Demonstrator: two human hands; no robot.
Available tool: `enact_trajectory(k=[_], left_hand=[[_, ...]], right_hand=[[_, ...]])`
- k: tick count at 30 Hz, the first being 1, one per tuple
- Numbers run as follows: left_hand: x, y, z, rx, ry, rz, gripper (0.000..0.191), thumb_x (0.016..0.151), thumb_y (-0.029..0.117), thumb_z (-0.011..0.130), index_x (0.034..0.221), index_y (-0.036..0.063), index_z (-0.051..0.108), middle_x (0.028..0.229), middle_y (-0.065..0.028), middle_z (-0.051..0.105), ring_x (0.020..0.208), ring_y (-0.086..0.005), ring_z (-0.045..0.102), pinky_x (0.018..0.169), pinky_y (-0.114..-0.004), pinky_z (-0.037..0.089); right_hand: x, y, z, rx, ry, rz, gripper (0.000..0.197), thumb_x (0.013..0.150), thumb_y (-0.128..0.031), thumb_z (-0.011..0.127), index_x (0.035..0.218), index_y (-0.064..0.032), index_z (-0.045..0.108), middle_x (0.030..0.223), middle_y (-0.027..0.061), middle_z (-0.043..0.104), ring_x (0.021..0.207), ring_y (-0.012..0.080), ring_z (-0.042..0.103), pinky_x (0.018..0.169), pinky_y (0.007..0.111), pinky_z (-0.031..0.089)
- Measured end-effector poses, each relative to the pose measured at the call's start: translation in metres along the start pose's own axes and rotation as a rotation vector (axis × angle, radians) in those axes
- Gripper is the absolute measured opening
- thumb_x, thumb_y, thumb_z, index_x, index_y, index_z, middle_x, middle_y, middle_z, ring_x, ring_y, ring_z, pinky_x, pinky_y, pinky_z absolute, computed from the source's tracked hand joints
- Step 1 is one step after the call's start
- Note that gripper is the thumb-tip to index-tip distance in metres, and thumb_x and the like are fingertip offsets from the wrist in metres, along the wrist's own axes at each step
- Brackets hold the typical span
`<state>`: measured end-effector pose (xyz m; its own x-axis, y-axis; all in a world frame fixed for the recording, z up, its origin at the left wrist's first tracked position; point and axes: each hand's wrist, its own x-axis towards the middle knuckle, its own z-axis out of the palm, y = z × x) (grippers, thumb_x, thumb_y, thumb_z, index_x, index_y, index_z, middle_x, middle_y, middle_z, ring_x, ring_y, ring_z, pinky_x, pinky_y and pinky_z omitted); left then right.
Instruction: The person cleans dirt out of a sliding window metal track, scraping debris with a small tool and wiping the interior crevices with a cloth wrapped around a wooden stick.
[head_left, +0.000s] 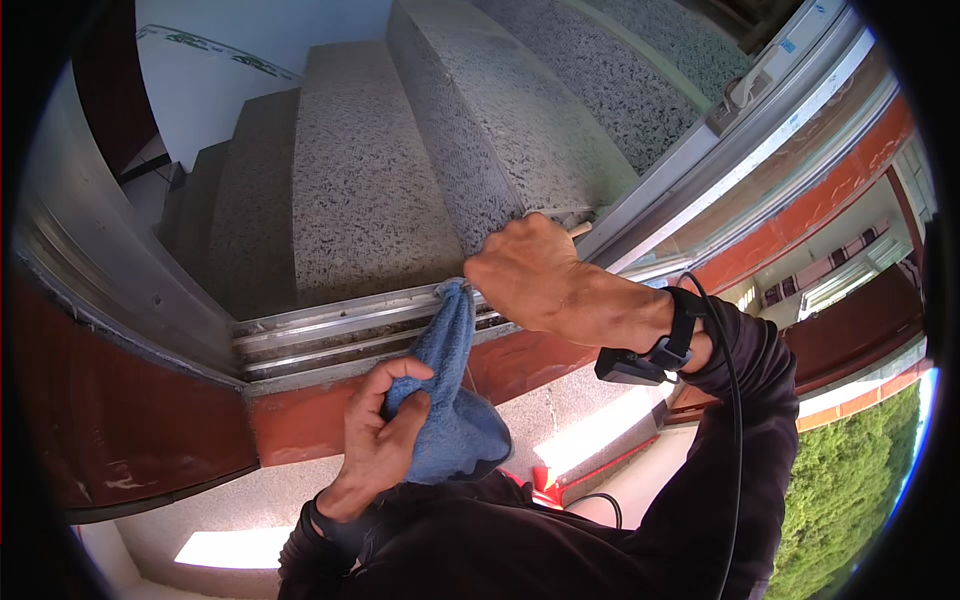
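A blue cloth (454, 420) hangs over the aluminium sliding-window track (315, 341), its narrow, bunched upper end at the track's inner rail. My left hand (379, 435) pinches the cloth's lower part between thumb and fingers. Just above the track, my right hand (529, 270) is closed in a fist beside the cloth's upper end. The pale end of a thin stick (581, 229) juts out past this fist; the rest of it is hidden by the hand. Whether the stick touches the cloth cannot be seen.
Beyond the track run speckled stone stairs (367, 172). An aluminium sash frame with a latch (739, 97) stands at right, and a metal jamb (127, 247) at left. Red-brown tiles (525, 364) face the sill. A black cable (731, 420) runs along my right arm from a wrist strap.
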<state>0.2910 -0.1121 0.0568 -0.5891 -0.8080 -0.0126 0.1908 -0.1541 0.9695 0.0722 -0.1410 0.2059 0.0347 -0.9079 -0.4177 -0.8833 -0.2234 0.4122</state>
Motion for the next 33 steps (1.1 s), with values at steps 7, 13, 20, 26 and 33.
enact_trajectory(k=[7,13,20,26,33], left_hand=[[-0.055,0.014,-0.069,-0.039,0.282,0.195,0.023,0.087,-0.010,0.061,0.107,0.0010,0.065,0.092,0.0025,0.061,0.075,-0.0022,0.050,0.067,-0.019,0.039],[-0.039,0.025,-0.040,-0.073,0.182,0.290,0.024,0.086,-0.012,0.061,0.107,0.0001,0.066,0.102,-0.0026,0.064,0.084,-0.0065,0.057,0.075,-0.022,0.046],[-0.006,0.010,0.013,-0.117,-0.152,0.257,0.024,0.094,-0.009,0.066,0.116,0.0013,0.066,0.098,-0.0003,0.066,0.081,-0.0043,0.058,0.072,-0.022,0.048],[0.013,-0.016,0.022,-0.001,-0.170,0.229,0.020,0.097,-0.004,0.066,0.115,0.0026,0.068,0.102,0.0012,0.066,0.084,-0.0025,0.056,0.071,-0.021,0.047],[-0.006,-0.017,-0.011,-0.014,-0.083,0.123,0.023,0.093,-0.008,0.069,0.113,0.0011,0.068,0.103,-0.0057,0.071,0.094,-0.0104,0.066,0.082,-0.025,0.051]], right_hand=[[0.070,-0.038,-0.022,0.342,0.242,-0.257,0.019,0.089,-0.009,0.062,0.099,-0.0127,0.078,0.093,0.0147,0.077,0.096,0.0363,0.075,0.076,0.052,0.056],[0.045,-0.008,-0.020,0.319,0.300,-0.207,0.023,0.090,-0.008,0.061,0.103,-0.0185,0.076,0.098,0.0109,0.077,0.101,0.0356,0.073,0.080,0.052,0.054],[-0.028,0.040,-0.016,0.065,0.164,0.032,0.019,0.090,-0.009,0.064,0.099,-0.0179,0.078,0.093,0.0112,0.077,0.099,0.0337,0.075,0.079,0.049,0.056],[-0.027,0.052,0.036,0.150,0.109,0.153,0.022,0.091,-0.009,0.063,0.101,-0.0198,0.079,0.095,0.0131,0.078,0.098,0.0353,0.076,0.082,0.049,0.057],[-0.007,0.043,0.083,0.350,0.178,0.116,0.032,0.091,-0.009,0.059,0.113,-0.0266,0.075,0.091,0.0115,0.077,0.093,0.0374,0.074,0.079,0.052,0.054]])
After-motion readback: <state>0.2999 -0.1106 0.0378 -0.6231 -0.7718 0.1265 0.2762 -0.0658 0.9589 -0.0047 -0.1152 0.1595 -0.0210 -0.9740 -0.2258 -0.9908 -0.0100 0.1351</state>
